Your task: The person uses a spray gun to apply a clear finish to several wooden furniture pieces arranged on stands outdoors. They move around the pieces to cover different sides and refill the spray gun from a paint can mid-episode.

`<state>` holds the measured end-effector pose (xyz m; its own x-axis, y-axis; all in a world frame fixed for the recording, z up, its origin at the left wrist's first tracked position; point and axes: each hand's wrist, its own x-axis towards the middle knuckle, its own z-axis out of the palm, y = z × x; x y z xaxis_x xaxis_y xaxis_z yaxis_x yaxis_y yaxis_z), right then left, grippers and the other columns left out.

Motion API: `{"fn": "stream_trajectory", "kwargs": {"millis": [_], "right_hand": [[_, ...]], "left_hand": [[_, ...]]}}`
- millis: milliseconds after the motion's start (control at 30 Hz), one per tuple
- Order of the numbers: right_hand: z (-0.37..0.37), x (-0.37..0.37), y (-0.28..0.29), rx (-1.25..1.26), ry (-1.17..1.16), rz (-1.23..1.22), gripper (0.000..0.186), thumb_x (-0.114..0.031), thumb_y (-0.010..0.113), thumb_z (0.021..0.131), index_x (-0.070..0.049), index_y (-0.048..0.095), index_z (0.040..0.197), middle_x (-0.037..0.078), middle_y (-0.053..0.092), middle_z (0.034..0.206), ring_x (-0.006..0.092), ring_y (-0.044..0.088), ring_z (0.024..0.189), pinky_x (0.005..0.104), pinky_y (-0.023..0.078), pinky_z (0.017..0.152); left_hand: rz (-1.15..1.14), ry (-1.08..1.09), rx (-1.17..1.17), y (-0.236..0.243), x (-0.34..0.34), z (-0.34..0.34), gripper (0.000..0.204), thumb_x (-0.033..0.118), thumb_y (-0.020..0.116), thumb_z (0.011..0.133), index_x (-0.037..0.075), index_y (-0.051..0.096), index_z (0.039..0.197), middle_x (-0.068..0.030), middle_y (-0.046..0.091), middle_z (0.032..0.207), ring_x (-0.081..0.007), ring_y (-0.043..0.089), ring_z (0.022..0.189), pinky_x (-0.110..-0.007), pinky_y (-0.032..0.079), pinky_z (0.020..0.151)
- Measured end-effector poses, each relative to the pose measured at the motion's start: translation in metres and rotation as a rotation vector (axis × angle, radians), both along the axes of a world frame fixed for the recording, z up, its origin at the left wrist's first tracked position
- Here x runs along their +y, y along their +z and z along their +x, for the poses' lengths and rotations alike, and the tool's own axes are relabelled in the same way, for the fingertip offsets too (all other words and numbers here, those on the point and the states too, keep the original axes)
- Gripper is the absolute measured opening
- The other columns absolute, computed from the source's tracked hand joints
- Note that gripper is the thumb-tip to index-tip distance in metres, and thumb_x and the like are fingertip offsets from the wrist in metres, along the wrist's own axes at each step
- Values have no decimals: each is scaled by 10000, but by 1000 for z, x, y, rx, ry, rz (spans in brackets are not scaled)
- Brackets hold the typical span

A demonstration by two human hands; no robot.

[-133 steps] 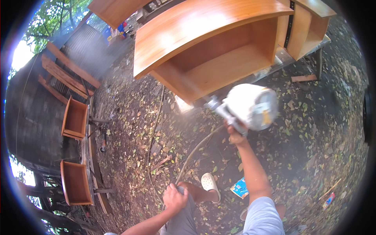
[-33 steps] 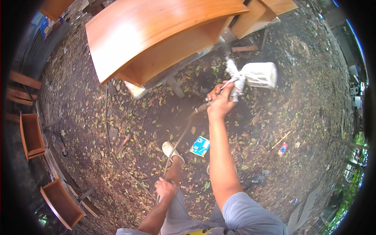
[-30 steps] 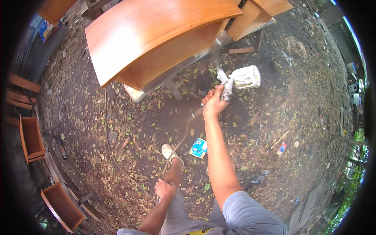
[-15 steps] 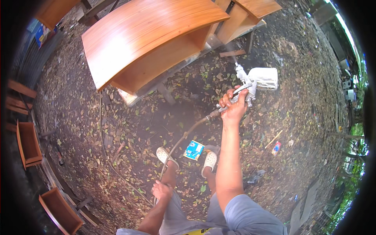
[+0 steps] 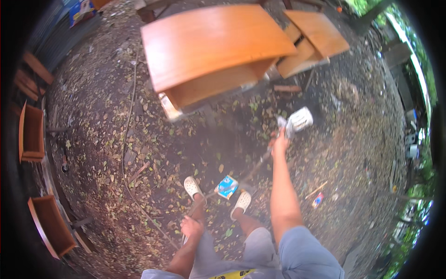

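My right hand [image 5: 279, 143] is closed round the handle of a silver spray gun [image 5: 299, 120] with a pale metal cup on its side, both blurred by motion. From the gun's handle a brownish hose [image 5: 254, 171] runs down to my left hand [image 5: 191, 227], which is closed on it beside my leg. Beyond the gun, up and to the left, is a glossy orange-brown wooden cabinet [image 5: 218, 44] with a curved top and an open front. The gun is apart from the cabinet.
A second wooden piece [image 5: 320, 35] stands right of the cabinet. Small open wooden boxes [image 5: 52, 225] line the left side. Leaves cover the dirt ground, where a blue packet [image 5: 226, 187] lies between my pale clogs [image 5: 193, 187]. A long hose [image 5: 126, 153] trails at left.
The spray gun has come lower and closer to me, farther from the cabinet. The view has shifted, putting the cabinet more to the right. Mist seen at the nozzle before no longer shows.
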<state>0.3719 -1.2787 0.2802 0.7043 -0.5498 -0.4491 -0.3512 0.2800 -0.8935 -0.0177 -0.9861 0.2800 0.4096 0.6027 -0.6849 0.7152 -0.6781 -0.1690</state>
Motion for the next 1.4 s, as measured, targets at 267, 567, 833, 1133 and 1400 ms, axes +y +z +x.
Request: {"fn": "stream_trajectory", "kwargs": {"millis": [267,567,833,1133,1400], "right_hand": [[-226,99,62,18,605,-312,231,-255,659,985,-31,716,989,17,700,798,95,613,660,306,493,605],[-277,338,192,-336,1238,-244,311,-270,724,943,-50,676,1156,-22,689,888,17,565,684,200,433,554],[-128,511,334,-139,1195,159,319,-352,619,1007,-60,684,898,-31,488,530,64,425,418,253,346,408],[6,628,308,-28,1061,155,117,-164,628,976,-49,643,989,33,624,694,75,426,395,272,386,371],[164,825,383,-140,1227,90,156,-184,663,955,-57,676,865,-28,532,559,74,445,400,265,341,377]], "left_hand": [[-240,342,-50,27,84,-50,641,458,634,862,-31,533,1264,-239,643,1224,-381,632,1147,-449,512,959],[-262,436,-108,84,258,-79,586,548,708,761,46,743,1060,-201,712,1135,-343,673,1105,-425,531,941],[-47,787,-116,90,372,-113,474,448,735,748,60,758,1018,-178,730,1094,-331,694,1062,-408,549,897],[-57,843,-278,95,533,11,487,453,735,726,71,762,1026,-169,728,1100,-345,685,1069,-426,546,915],[-24,731,-252,208,688,145,489,466,736,747,50,762,1002,-222,725,1022,-372,700,985,-453,556,868]]}}
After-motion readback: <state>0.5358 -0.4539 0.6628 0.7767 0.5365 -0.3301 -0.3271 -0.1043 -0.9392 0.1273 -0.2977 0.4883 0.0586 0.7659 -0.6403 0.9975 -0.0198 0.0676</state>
